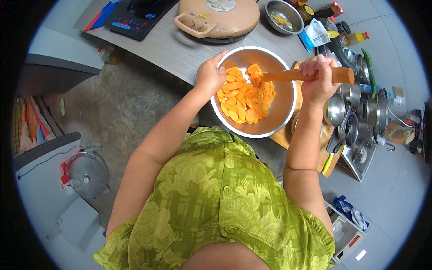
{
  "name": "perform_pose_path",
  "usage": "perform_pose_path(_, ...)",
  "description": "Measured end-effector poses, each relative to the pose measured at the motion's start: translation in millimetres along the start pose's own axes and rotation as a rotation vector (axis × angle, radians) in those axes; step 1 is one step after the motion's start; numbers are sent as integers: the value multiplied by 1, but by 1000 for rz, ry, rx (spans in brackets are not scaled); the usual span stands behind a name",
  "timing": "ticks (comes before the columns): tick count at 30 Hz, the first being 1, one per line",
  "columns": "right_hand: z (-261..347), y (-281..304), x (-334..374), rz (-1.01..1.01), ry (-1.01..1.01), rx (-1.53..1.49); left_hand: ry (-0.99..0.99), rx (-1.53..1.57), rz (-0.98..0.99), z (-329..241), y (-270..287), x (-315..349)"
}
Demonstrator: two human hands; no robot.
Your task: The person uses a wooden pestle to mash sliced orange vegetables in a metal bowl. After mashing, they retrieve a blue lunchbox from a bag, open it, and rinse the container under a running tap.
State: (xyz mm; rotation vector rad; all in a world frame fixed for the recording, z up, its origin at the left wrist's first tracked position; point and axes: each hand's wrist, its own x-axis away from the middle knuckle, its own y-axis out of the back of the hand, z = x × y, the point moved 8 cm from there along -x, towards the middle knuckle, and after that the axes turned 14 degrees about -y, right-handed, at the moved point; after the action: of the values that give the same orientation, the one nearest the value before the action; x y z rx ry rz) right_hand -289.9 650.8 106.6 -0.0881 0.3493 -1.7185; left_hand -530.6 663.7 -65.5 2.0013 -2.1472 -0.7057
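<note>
The right hand [318,74] is curled into a firm fist around a thick, reddish-brown wooden rod [281,75], with its blunt end sticking out beyond the outer side of the fist. To the left of that fist, the rod's other end reaches into a wide, round stainless-steel bowl [282,112], where soft, crushed orange pieces [264,102] lie near its tip. Further left, closer to the other hand, flat orange slices [231,94] keep their shape.

The left hand [210,74] is partly open, gripping the bowl's left rim with the thumb on top; its hidden fingers I cannot make out.

For even pressing, I would judge it best to keep that left grip tight, push the rod straight down, and work toward the whole slices beside the left hand. Hard strokes near the wall could tip the bowl.

Below the right hand lies a light-brown wooden board [281,137]; ahead of the left hand sits a round beige electric pan with a closed lid [198,13].
</note>
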Motion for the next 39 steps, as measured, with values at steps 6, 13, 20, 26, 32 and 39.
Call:
perform_pose_path(6, -47, 10, 4, -31, -5, 233, -1, -11, 33, -4, -1, 1)
perform_pose_path(13, 6, -7, 13, 4, 81, 64, 16, -58, 52, -8, 2, -1)
perform_pose_path(20, -39, 3, 17, -45, -5, 215, 11, -53, 20, -8, 2, 1)
perform_pose_path(26, -38, 22, 11, -86, 126, 233, 73, -74, 87, -6, -1, -1)
perform_pose_path(32, -30, 10, 11, -14, 100, 185, 66, -122, 105, -14, 3, -6)
perform_pose_path(39, -57, 14, 7, -65, -42, 219, 67, -133, 124, -12, -1, -3)
